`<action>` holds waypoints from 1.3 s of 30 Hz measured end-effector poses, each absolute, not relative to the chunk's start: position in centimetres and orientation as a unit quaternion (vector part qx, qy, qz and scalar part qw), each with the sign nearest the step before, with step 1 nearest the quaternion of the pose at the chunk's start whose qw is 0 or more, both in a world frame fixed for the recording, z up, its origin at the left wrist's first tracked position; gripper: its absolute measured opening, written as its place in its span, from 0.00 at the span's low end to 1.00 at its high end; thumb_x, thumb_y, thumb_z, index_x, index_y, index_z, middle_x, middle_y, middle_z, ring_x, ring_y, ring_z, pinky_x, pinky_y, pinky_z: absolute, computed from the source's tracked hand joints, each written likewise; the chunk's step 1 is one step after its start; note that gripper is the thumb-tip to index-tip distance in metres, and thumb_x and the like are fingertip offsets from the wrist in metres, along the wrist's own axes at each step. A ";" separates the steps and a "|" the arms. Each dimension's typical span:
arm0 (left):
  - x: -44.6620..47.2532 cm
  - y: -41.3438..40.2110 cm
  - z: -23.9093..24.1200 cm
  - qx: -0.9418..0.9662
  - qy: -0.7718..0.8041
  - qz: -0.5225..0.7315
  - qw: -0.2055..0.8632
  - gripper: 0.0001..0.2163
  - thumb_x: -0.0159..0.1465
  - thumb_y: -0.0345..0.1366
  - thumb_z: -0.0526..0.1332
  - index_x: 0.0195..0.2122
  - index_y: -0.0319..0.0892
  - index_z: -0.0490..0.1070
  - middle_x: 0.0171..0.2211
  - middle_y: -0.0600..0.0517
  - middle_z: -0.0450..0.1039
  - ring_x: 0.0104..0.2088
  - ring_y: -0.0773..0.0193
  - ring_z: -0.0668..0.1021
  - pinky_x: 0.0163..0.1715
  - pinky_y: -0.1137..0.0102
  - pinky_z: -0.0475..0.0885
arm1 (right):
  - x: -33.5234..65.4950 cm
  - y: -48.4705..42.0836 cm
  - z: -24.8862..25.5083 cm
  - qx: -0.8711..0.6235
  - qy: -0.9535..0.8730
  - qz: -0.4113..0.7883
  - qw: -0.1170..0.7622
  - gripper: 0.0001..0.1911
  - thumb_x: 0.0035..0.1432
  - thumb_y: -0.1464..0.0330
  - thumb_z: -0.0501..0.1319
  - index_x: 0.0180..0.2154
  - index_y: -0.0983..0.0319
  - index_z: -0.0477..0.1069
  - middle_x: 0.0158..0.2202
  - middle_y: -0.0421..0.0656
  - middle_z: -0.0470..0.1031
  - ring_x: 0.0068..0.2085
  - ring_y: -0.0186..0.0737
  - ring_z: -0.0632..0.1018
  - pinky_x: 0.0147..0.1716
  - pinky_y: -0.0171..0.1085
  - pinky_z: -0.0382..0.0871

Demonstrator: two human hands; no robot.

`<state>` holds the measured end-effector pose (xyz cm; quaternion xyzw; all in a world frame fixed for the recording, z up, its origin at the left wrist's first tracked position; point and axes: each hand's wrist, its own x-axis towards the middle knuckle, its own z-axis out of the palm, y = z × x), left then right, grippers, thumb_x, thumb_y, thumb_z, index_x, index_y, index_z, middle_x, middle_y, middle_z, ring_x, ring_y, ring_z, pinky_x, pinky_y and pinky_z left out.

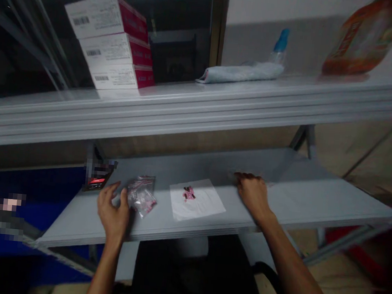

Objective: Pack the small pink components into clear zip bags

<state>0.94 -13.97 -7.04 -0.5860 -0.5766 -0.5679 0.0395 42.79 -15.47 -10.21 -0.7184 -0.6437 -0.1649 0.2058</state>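
Observation:
My left hand point(113, 210) is open at the left of the lower shelf, thumb and fingers apart. Just right of it lies a clear plastic bag point(141, 197) with small pink and red bits in it; I see no grip on it. In the middle, a white square sheet point(208, 203) lies flat, carrying a small heap of pink and dark pieces point(189, 194). Farther right, my right hand point(253, 193) reaches down to the shelf with its fingers curled together. Faint clear plastic point(267, 182) shows around those fingers; what they hold is hidden.
Over the grey lower shelf point(302, 188) runs an upper shelf point(185, 111). On that stand white and pink boxes point(109, 43), a folded cloth point(240, 73), a blue-capped bottle point(280, 47) and an orange bottle point(356, 42). A black chair point(157, 272) is below.

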 end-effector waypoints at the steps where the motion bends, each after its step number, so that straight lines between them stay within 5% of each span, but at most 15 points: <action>1: 1.3 -14.3 -6.9 -0.612 -0.562 -0.555 0.037 0.14 0.64 0.42 0.59 0.44 0.40 0.76 0.45 0.44 0.77 0.48 0.52 0.77 0.50 0.57 0.70 | 42.5 -15.6 -9.9 -0.703 -0.647 -0.170 0.242 0.17 0.60 0.76 0.55 0.47 0.66 0.76 0.40 0.54 0.81 0.39 0.49 0.79 0.42 0.44 0.68; 5: 2.7 -15.1 -6.1 -0.756 -0.479 -0.441 -0.070 0.09 0.65 0.39 0.61 0.42 0.44 0.77 0.43 0.46 0.79 0.46 0.53 0.78 0.50 0.59 0.71 | 40.2 -17.5 -6.9 -0.595 -0.651 -0.115 0.457 0.13 0.64 0.69 0.55 0.44 0.63 0.77 0.42 0.49 0.80 0.42 0.46 0.79 0.45 0.43 0.71; 8: 4.4 -16.3 -5.1 -0.777 -0.419 -0.457 -0.115 0.13 0.62 0.38 0.65 0.49 0.46 0.76 0.50 0.45 0.77 0.53 0.52 0.75 0.56 0.56 0.66 | 36.6 -19.9 -4.6 -0.510 -0.691 0.023 0.512 0.11 0.64 0.64 0.58 0.42 0.59 0.77 0.39 0.45 0.81 0.36 0.42 0.80 0.39 0.39 0.73; 12: 7.0 -18.5 -3.8 -0.792 -0.361 -0.453 -0.193 0.26 0.54 0.41 0.72 0.54 0.48 0.73 0.55 0.44 0.74 0.57 0.48 0.72 0.57 0.55 0.65 | 30.9 -22.2 -4.2 -0.421 -0.742 0.150 0.500 0.06 0.62 0.66 0.62 0.39 0.58 0.78 0.38 0.43 0.81 0.40 0.42 0.81 0.43 0.39 0.72; 16: 7.8 -18.8 -4.6 -0.747 -0.400 -0.454 -0.275 0.11 0.55 0.40 0.72 0.38 0.44 0.80 0.35 0.48 0.81 0.37 0.56 0.80 0.40 0.65 0.74 | 28.4 -21.9 -5.5 -0.409 -0.715 0.222 0.522 0.07 0.61 0.65 0.63 0.40 0.59 0.77 0.37 0.43 0.81 0.36 0.40 0.80 0.38 0.38 0.73; 19: 6.7 -17.2 -6.0 -0.666 -0.464 -0.485 -0.326 0.12 0.55 0.41 0.71 0.38 0.42 0.81 0.30 0.49 0.82 0.30 0.58 0.80 0.34 0.67 0.74 | 29.6 -20.1 -6.4 -0.455 -0.685 0.202 0.532 0.08 0.63 0.66 0.61 0.41 0.60 0.77 0.37 0.44 0.81 0.35 0.40 0.79 0.35 0.37 0.72; 28: 5.7 -15.0 -8.4 -0.665 -0.462 -0.461 -0.364 0.13 0.62 0.43 0.64 0.40 0.40 0.82 0.40 0.47 0.83 0.39 0.57 0.81 0.40 0.68 0.73 | 30.0 -16.2 -9.7 -0.497 -0.782 0.003 0.377 0.10 0.64 0.71 0.59 0.42 0.61 0.79 0.41 0.49 0.77 0.46 0.47 0.75 0.47 0.45 0.69; 32: 5.9 -15.2 -8.5 -0.682 -0.456 -0.433 -0.372 0.13 0.61 0.43 0.65 0.39 0.40 0.82 0.34 0.48 0.83 0.33 0.59 0.81 0.36 0.68 0.73 | 29.3 -16.2 -10.6 -0.491 -0.792 -0.009 0.362 0.08 0.63 0.71 0.61 0.41 0.60 0.79 0.42 0.48 0.76 0.46 0.47 0.74 0.46 0.45 0.71; 39: 6.1 -15.1 -9.1 -0.717 -0.432 -0.408 -0.366 0.11 0.61 0.41 0.66 0.41 0.43 0.82 0.41 0.45 0.83 0.41 0.55 0.82 0.44 0.63 0.75 | 29.2 -15.9 -10.8 -0.481 -0.797 0.009 0.366 0.10 0.64 0.74 0.58 0.36 0.61 0.78 0.39 0.47 0.76 0.44 0.44 0.75 0.43 0.42 0.71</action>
